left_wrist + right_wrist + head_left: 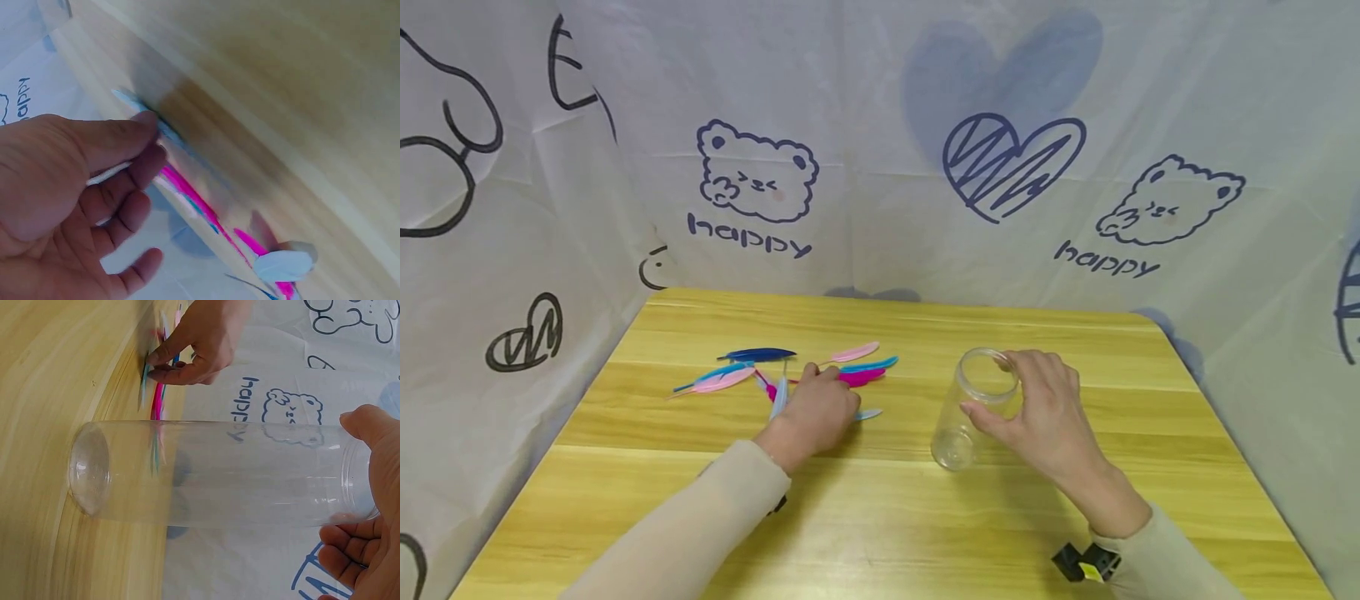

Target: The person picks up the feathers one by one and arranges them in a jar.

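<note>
My left hand (822,408) reaches down among colourful feathers on the table, its thumb and index fingertip pinching a light blue feather (128,98) low over the wood. The other fingers are loosely bent, apart from one another. Part of that feather is hidden by the hand in the head view. Beside it lies a magenta feather (863,378). At the right, my right hand (1047,408) grips a clear plastic jar (953,421) near its open rim, thumb on one side and fingers on the other. The jar stands on the table, slightly tilted in view, with nothing inside.
Further feathers lie at the left: a dark blue one (758,355), a pale pink one (724,381) and a pale upright one (780,398). Another pink feather (857,352) lies farther back. The wooden table (880,533) ends against a printed white cloth (880,167).
</note>
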Demonstrator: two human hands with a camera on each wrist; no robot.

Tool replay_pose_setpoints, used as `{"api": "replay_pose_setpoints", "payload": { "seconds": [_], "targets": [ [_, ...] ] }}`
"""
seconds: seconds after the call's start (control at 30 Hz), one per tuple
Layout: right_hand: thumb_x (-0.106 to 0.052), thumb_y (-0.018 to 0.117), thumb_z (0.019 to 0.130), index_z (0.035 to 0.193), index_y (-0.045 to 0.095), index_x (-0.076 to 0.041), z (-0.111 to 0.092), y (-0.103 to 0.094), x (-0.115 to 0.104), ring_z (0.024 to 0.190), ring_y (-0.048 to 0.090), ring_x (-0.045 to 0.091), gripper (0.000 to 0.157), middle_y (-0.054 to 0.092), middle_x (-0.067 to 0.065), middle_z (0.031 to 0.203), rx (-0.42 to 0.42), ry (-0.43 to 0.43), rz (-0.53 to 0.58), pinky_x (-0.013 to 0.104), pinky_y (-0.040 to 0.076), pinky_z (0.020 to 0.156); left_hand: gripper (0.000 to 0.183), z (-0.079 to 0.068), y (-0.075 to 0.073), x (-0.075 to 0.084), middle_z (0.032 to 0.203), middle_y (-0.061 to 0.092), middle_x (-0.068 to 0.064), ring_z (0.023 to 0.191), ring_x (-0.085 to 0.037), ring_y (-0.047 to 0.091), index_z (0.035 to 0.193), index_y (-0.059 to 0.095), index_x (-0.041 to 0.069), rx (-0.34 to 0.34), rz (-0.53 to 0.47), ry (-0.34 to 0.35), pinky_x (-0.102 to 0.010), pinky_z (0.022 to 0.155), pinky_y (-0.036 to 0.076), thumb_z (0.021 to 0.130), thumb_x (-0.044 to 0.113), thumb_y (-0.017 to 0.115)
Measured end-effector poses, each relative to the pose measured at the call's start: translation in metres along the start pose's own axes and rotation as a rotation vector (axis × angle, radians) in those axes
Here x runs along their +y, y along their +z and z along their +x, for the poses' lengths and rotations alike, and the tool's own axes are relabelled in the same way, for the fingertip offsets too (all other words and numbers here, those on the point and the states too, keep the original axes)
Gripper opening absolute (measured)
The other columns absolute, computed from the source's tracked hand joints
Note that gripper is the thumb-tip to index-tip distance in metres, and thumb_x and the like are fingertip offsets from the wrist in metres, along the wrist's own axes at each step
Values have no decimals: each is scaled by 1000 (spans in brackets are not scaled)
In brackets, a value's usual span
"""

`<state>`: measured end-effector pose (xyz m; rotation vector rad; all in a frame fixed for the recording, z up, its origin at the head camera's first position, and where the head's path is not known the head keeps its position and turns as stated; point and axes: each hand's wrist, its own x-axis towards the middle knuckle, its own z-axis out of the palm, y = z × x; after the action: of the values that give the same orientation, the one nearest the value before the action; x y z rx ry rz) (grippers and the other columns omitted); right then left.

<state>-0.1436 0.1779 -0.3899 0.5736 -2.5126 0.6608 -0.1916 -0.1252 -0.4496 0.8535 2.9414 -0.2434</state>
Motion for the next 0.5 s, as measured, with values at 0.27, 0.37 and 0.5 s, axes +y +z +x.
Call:
{"api": "replay_pose_setpoints", "payload": {
  "seconds": [0.27, 0.37, 0.5],
  "targets": [
    [-41, 91, 76, 118, 63, -3, -2, 0, 1, 106, 58, 37, 63, 67, 15, 111, 2, 1, -1, 53, 37, 91, 16, 1, -4, -1, 104, 77, -3, 109, -30, 58, 91, 75, 18, -59, -5, -48, -56, 99, 41, 101, 12, 65],
    [-40, 91, 75, 118, 63, -3, -2, 1, 1, 106, 58, 36, 63, 67, 14, 110, 6, -2, 4, 53, 36, 91, 16, 0, -6, -5, 101, 77, -3, 105, -29, 58, 88, 73, 18, -87, -58, -100, -57, 99, 41, 100, 11, 64],
    [-41, 91, 75, 118, 62, -3, -3, 1, 1, 105, 57, 36, 64, 67, 14, 110, 7, 1, 7, 52, 36, 92, 14, 0, -7, -14, 100, 76, -3, 100, -29, 58, 89, 71, 16, -92, -140, -164, -59, 99, 41, 100, 11, 64]
  ]
}}
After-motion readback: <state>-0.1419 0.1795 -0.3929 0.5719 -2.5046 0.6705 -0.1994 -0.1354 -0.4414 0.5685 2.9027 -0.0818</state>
